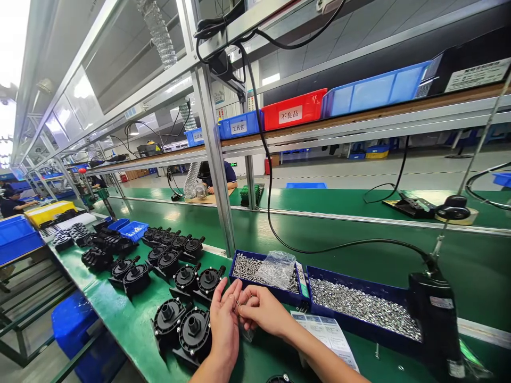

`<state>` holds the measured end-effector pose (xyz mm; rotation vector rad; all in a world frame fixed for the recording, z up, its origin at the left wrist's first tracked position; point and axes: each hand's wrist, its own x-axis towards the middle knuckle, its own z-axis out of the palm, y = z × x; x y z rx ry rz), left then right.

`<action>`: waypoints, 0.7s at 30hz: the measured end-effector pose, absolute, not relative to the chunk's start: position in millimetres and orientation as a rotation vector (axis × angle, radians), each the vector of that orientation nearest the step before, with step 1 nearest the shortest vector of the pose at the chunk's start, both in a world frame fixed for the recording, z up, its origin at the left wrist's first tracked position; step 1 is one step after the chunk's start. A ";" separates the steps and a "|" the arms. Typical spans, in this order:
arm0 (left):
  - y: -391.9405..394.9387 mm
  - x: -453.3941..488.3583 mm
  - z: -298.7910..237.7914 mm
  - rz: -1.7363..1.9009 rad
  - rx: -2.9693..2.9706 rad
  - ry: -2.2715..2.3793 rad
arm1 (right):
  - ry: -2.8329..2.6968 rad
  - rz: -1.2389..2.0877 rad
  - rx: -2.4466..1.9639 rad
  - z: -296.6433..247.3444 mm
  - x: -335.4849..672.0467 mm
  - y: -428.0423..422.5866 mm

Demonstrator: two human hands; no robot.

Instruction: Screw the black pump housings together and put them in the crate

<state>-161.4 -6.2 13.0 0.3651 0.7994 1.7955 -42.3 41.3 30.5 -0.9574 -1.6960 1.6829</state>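
My left hand is half turned palm up, its fingers drawn together and the thumb bent in; what lies in them is hidden. Close against it, my right hand pinches a thin metal screw between thumb and fingertips. Just behind the hands stands a blue bin of screws with a clear plastic bag on top. Beside it is a second blue bin of small shiny metal nuts or washers. Round black pump housings sit left of my left hand.
A black electric screwdriver hangs upright at the right, its cable looping across the bench. A printed sheet lies under my right forearm. A loose screw rests nearby. A metal post rises behind the housings. Another person sits across the bench.
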 end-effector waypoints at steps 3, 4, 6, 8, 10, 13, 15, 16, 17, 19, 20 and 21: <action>-6.9 -161.3 13.9 1.802 0.411 0.829 | -1.816 1.551 -0.910 33.3 -34.9 42.1; -7.3 -161.2 14.2 1.797 0.419 0.837 | -1.852 1.497 -0.887 34.7 -32.5 42.2; -8.1 -160.9 15.3 1.787 0.429 0.843 | -1.908 1.405 -0.840 37.5 -28.7 41.9; -8.6 -160.8 17.4 1.782 0.427 0.839 | -1.942 1.352 -0.798 39.6 -27.0 41.7; -8.6 -160.7 20.9 1.787 0.394 0.838 | -1.952 1.328 -0.765 40.9 -26.8 42.2; -7.9 -159.3 26.2 1.798 0.296 0.826 | -1.944 1.322 -0.729 42.3 -26.2 44.6; -7.3 -156.6 26.4 1.798 0.245 0.803 | -1.923 1.333 -0.736 43.7 -24.9 47.3; -6.8 -154.7 24.9 1.793 0.224 0.789 | -1.905 1.331 -0.752 44.9 -24.6 49.1; -5.9 -152.4 22.2 1.780 0.203 0.774 | -1.889 1.316 -0.769 46.6 -25.1 51.3; -2.9 -146.7 13.6 1.738 0.157 0.749 | -1.874 1.247 -0.800 52.8 -31.1 56.2; -0.7 -143.4 8.3 1.716 0.133 0.741 | -1.885 1.198 -0.807 57.5 -37.7 58.5; 1.7 -140.0 2.8 1.700 0.109 0.736 | -1.918 1.139 -0.804 63.2 -47.3 60.7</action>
